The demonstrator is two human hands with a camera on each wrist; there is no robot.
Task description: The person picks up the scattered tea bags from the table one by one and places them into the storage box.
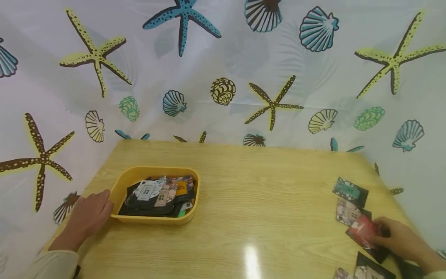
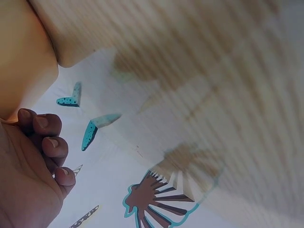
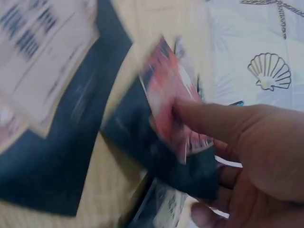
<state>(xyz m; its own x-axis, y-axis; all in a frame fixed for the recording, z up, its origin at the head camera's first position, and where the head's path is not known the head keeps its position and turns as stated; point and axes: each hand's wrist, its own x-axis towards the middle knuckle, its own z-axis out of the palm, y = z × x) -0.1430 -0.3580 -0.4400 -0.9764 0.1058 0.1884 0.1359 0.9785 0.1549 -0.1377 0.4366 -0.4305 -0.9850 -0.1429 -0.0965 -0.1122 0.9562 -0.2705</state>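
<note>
My right hand point(image 1: 400, 240) pinches a small red-fronted sachet point(image 1: 362, 231) with dark backing. In the right wrist view, the thumb presses on the red front of the sachet point(image 3: 171, 95), which is tilted and blurred. Beside the left end of a yellow tray point(image 1: 156, 221) is my left hand point(image 1: 88, 215), close against the rim. Seen in the left wrist view, its fingers point(image 2: 54, 147) are loosely curled next to the tray wall point(image 2: 28, 61), and no object shows in them. Several overlapping dark sachets point(image 1: 146, 192) with patterned labels lie inside the tray.
Along the right side of the wooden table point(image 1: 258, 193) lie a teal-labelled sachet point(image 1: 350, 192), a beige-labelled sachet point(image 1: 348, 212) and more dark sachets point(image 1: 369, 267) nearer the front. A white cloth point(image 1: 216, 50) printed with starfish and shells hangs around the table.
</note>
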